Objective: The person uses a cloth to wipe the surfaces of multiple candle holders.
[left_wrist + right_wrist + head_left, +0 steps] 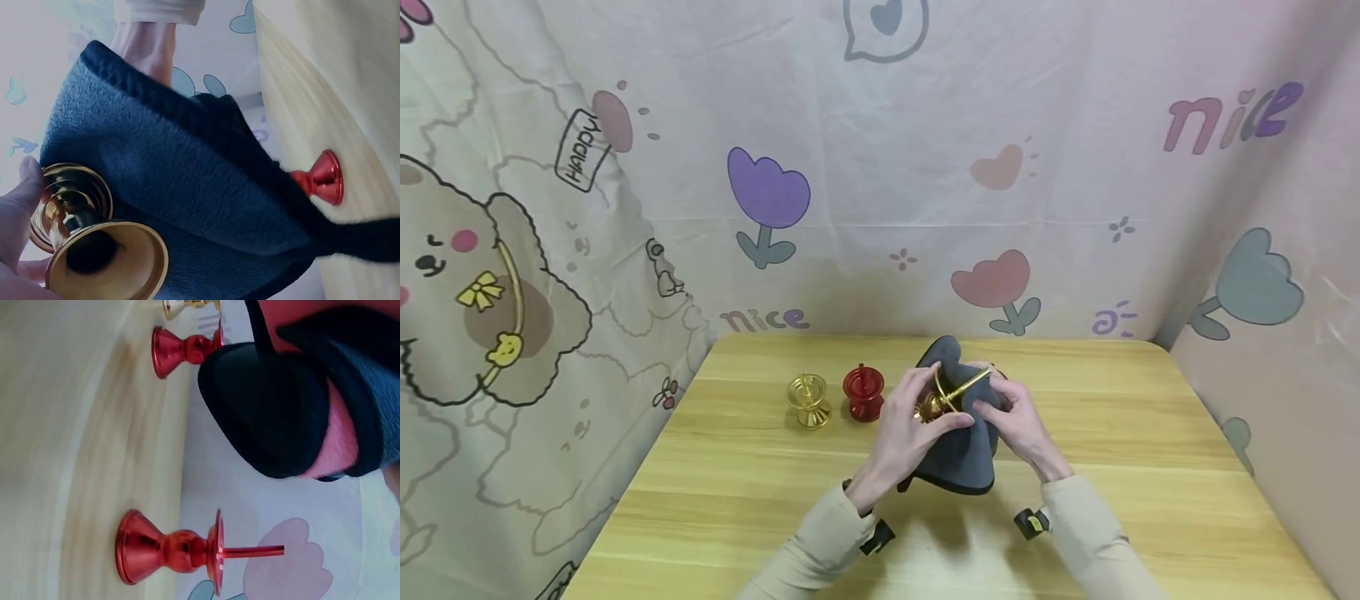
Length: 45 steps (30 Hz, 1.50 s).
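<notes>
My left hand [901,425] holds a shiny gold candle holder [931,407] tilted above the table, its thin spike pointing up and to the right. In the left wrist view its hollow flared base [145,275] faces the camera. A grey-blue cloth [958,458] with black edging drapes behind and below the holder. My right hand [1015,414] pinches this cloth near the spike's tip. The right wrist view shows the cloth's pink side [337,440], and the fingers there are hidden behind its folds.
To the left on the wooden table [730,500] stand another gold candle holder [810,404] and a red one [863,396]. A second red candle holder [181,551] stands upright, mostly hidden by the cloth and right hand in the head view. A printed curtain [880,200] hangs behind.
</notes>
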Motion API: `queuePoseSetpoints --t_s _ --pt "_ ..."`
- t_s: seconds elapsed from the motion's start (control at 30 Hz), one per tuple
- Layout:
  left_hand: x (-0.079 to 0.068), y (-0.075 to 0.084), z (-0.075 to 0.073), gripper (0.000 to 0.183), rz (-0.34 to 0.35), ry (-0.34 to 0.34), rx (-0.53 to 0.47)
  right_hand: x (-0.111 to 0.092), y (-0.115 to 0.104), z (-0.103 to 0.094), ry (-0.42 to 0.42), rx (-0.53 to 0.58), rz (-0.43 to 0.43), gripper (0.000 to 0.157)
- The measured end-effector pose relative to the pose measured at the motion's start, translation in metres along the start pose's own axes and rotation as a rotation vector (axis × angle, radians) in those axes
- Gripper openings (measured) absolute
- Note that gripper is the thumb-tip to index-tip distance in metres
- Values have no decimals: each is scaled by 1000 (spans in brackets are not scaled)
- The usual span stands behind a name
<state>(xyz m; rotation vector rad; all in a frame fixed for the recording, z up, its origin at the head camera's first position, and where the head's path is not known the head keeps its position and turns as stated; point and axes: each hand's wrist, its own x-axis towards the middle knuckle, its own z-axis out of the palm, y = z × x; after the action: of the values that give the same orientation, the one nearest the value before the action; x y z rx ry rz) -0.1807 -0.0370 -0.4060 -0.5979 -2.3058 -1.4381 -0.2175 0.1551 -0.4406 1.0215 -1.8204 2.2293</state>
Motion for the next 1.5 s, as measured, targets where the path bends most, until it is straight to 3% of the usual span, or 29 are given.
queuePoseSetpoints --t_s 0.1,0.23,0.47,0.83,0.93,1.07,1.3,1.4,1.5 --pt "-1 1 -2 75 11 -5 36 2 -2 -2 -48 -73 17 51" --pt "-3 3 -3 75 1 -26 50 3 -3 -3 -84 -76 48 50" --pt "-4 1 -3 73 -24 -46 73 8 -6 -1 -122 -134 39 34" --pt "-7 -3 -2 70 -37 -75 22 5 -2 8 -4 -291 -15 28" --pt "-8 -3 -2 69 -65 -84 -18 3 0 11 34 -244 -16 33" --pt "-9 -4 -3 69 -116 -93 -58 1 4 14 72 -91 -26 42" --pt "-12 -4 -1 65 -143 -78 -75 -2 4 18 161 182 -23 35" --pt "-14 -4 -2 63 -146 -65 -82 -3 4 16 165 200 7 34" --pt "-14 -3 -4 63 -152 -34 -91 -5 6 11 95 118 46 34"
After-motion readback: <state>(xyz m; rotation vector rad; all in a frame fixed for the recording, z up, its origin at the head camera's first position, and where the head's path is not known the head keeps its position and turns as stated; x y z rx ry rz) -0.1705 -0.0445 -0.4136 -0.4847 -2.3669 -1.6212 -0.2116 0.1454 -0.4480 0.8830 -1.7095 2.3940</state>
